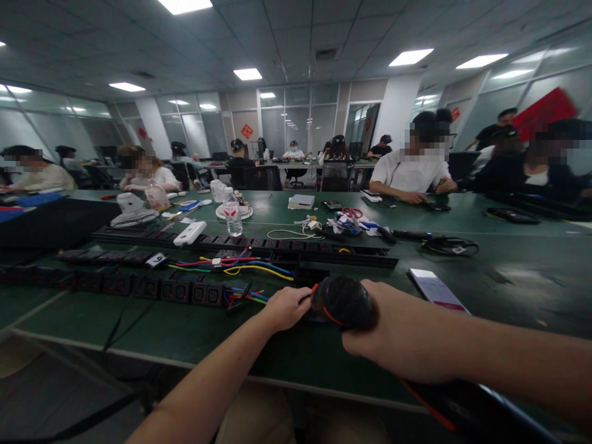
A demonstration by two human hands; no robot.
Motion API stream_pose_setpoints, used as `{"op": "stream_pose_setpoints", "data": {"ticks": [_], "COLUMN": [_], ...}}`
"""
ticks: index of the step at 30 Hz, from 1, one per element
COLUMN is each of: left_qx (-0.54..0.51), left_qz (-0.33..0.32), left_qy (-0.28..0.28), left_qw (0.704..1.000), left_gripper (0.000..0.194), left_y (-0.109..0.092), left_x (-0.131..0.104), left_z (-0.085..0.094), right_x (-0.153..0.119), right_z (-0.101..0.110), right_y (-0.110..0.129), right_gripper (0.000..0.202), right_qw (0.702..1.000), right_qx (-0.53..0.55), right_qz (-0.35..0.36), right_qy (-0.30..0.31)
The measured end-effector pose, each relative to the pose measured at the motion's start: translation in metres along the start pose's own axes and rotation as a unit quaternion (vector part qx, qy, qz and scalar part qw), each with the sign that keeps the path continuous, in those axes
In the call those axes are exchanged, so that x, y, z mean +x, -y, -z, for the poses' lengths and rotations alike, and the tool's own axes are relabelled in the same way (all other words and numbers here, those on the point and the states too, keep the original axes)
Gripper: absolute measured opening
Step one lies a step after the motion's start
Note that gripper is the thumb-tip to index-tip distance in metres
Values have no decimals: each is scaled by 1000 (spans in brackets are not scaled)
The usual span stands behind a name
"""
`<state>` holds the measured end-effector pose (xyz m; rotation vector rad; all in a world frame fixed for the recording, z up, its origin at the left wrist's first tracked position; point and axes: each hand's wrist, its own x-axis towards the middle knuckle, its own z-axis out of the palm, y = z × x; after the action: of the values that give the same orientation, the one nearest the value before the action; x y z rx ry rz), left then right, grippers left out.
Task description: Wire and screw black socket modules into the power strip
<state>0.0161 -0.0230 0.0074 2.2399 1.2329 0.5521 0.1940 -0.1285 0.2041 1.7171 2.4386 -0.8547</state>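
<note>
My right hand point(398, 327) is wrapped round a black power drill point(346, 302) with orange trim. The drill's rounded back faces me, and its lower part stretches toward the bottom right. Just left of the drill, my left hand point(289, 307) is closed in a pinch by its front end; whatever lies between those fingers is hidden. Red, blue, green and yellow wires point(252, 296) come out of a black socket strip point(176, 288) close to the left hand. Behind it lie more loose coloured wires point(259, 269) and a long black strip housing point(287, 250).
A water bottle point(232, 216) stands beyond the strips, beside a white adapter point(190, 233). Red-handled scissors point(352, 213) lie among a pile of small parts. A phone-like slab point(435, 290) rests right of the drill. Several people sit at tables around.
</note>
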Motion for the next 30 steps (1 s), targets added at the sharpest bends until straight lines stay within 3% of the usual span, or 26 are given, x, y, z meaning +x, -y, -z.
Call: {"op": "stream_pose_setpoints", "data": {"ticks": [4, 11, 30], "left_qx": [71, 130, 152], "left_qz": [-3, -8, -11], "left_qy": [-8, -6, -7], "left_qw": [997, 991, 988], "left_gripper": [31, 35, 36], "left_y": [1, 2, 2], "left_x": [1, 1, 2], "left_z": [-1, -1, -2], "right_x": [-1, 0, -1], "right_z": [-1, -1, -5], "right_y": [-3, 3, 0], "right_gripper": [29, 27, 25], "right_qw": [1000, 1000, 1000], "right_qx": [21, 9, 6], "right_qz": [-11, -16, -3], "right_qy": [-8, -14, -21]}}
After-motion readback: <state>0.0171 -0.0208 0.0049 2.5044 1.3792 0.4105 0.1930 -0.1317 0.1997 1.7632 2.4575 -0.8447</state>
